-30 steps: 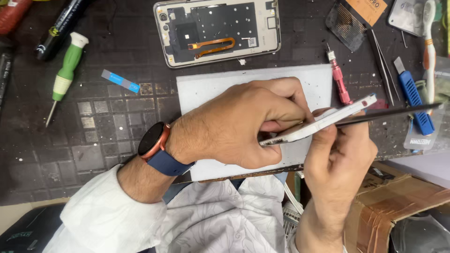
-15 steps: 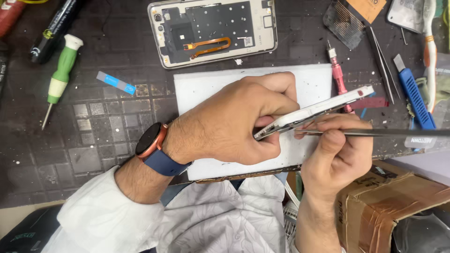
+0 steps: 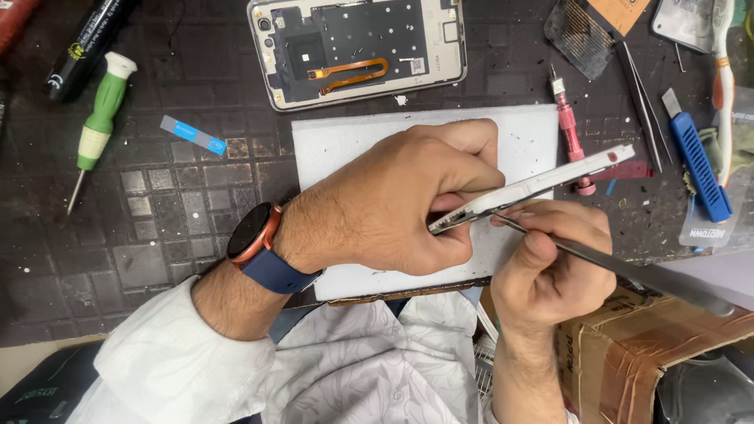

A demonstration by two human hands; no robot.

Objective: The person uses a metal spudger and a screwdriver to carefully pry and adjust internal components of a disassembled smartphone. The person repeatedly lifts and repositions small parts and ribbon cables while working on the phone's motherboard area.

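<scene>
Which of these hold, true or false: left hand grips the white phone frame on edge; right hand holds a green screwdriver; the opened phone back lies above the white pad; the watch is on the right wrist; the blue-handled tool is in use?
1. The left hand grips the white phone frame on edge. True.
2. The right hand holds a green screwdriver. False: it holds a thin metal tool, tip at the frame's edge; the green screwdriver lies on the mat.
3. The opened phone back lies above the white pad. True.
4. The watch is on the right wrist. False: left wrist.
5. The blue-handled tool is in use. False: it lies untouched at the right.
</scene>
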